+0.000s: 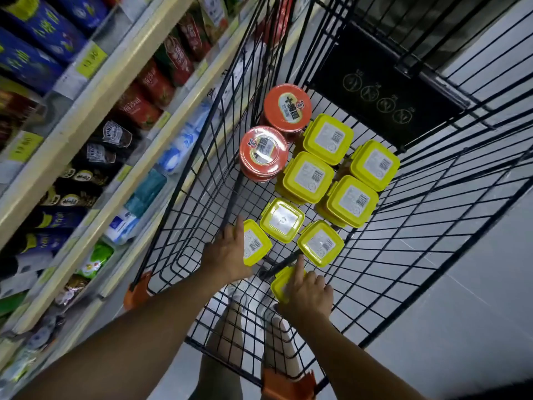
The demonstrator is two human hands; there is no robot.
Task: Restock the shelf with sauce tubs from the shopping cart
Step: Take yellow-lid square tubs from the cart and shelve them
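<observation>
Okay, right hand (pixel 308 294) grip curls round nearest yellow tub (pixel 279 286) in cart (pixel 383 82); left hand (pixel 227 254) touches next tub (pixel 256 242), grip unclear.

Black wire shopping cart (pixel 432 226) beside cream-edged store shelves (pixel 86 102)
On the cart's wire floor stand eight yellow-lidded square plastic tubs (pixel 307 177), packed close together, white labels on their lids; two round red-lidded tubs (pixel 287 108) sit at the far left corner, one just beside the other and next to the yellow ones; the shelves carry rows of red pouches (pixel 155 82), dark pouches (pixel 115 137) and blue-white packs (pixel 184 140)
</observation>
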